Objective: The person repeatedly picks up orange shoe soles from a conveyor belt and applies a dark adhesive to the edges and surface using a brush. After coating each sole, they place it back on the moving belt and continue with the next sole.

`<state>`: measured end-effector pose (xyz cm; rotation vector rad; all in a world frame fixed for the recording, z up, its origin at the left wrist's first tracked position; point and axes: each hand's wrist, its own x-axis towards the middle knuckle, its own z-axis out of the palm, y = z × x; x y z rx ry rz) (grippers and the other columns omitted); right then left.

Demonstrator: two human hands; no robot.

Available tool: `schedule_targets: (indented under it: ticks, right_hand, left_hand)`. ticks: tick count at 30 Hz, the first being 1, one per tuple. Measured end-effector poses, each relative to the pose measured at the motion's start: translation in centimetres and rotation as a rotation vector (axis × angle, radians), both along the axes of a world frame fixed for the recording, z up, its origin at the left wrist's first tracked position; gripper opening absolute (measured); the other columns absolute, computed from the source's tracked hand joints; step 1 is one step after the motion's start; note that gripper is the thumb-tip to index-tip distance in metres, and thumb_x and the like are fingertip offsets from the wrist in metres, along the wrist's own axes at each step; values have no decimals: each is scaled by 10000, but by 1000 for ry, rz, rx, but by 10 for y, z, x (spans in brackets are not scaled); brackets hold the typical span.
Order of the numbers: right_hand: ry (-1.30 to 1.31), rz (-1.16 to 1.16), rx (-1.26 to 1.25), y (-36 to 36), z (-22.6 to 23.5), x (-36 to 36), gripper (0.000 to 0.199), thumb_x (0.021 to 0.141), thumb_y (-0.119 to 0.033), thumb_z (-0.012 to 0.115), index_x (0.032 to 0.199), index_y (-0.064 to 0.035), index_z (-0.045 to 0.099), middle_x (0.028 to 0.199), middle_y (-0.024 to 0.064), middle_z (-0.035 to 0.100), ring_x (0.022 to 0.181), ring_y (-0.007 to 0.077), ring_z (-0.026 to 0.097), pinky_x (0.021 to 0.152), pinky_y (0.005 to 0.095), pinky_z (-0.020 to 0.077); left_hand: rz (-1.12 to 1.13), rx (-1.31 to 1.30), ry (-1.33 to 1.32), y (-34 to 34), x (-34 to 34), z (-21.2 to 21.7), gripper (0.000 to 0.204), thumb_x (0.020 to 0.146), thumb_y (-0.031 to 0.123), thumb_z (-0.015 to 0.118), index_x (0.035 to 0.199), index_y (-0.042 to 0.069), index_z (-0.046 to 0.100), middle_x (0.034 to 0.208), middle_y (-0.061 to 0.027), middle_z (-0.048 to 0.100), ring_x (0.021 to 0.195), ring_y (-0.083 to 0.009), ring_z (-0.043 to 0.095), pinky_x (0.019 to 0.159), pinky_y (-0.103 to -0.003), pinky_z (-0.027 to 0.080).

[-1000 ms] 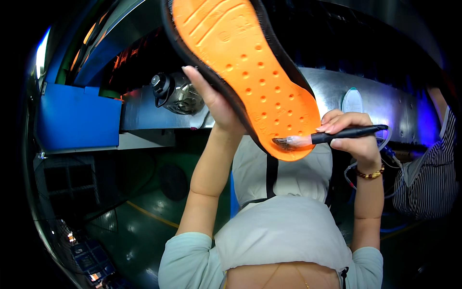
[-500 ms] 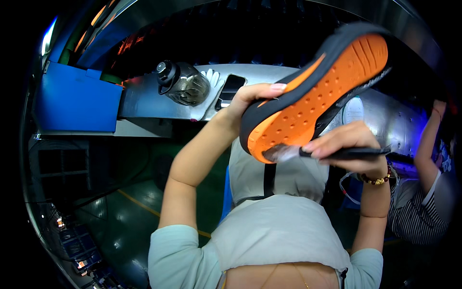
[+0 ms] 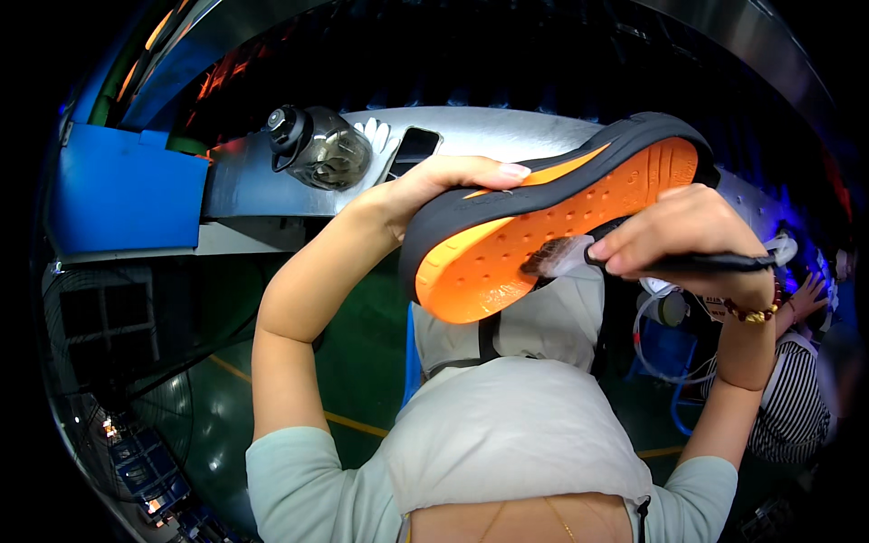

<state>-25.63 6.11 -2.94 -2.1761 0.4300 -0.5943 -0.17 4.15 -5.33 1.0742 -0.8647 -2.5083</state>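
Observation:
Raised in front of my chest is a shoe sole [image 3: 593, 204] with an orange dimpled face and a black rim, tilted so that face is toward me. My left hand [image 3: 448, 181] is closed on its far edge, the thumb lying along the black side wall; the other fingers are hidden behind. A brush [image 3: 563, 257] with a dark handle and pale upper bristles is pinched in my right hand [image 3: 688, 231]. Its dark tip touches the orange face near the lower edge. Beside the tip, the rounded near end of the sole has a wet, shiny patch.
On the metal bench [image 3: 237, 185] beyond stand a dark clear bottle [image 3: 331, 156], a white glove [image 3: 376, 138] and a phone [image 3: 419, 145]. A blue box [image 3: 127, 195] is at the left. Another person's hand [image 3: 806, 297] shows at the far right.
The sole has turned flatter and come lower and left with my left hand. The brush has moved from the sole's near end along the face to the right.

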Motion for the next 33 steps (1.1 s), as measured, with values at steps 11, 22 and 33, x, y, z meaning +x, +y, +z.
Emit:
schedule_targets:
  ticks: [11,22,33]
  right_hand:
    - [-38,-110,165,8,-17,-30,161,666,41,637,824,13,626,869,155,630,830,250,622,729,307,500]
    - [-31,-218,239,2,-14,-55,186,662,29,657,846,33,628,851,146,637,825,235,621,766,293,485]
    - [-446,-991,78,-23,-70,-22,109,753,-10,587,853,22,616,786,89,634,686,118,590,597,222,466]
  left_hand:
    - [56,44,158,1,40,-21,318,757,191,561,989,-27,556,870,-124,617,719,-131,600,672,-226,486]
    - [113,202,393,3,50,-42,388,763,167,521,1060,-80,492,912,-178,609,759,-206,628,694,-266,515]
    - [343,170,661,3,7,-74,433,805,226,436,1178,6,437,1110,-160,539,978,-256,559,861,-349,439]
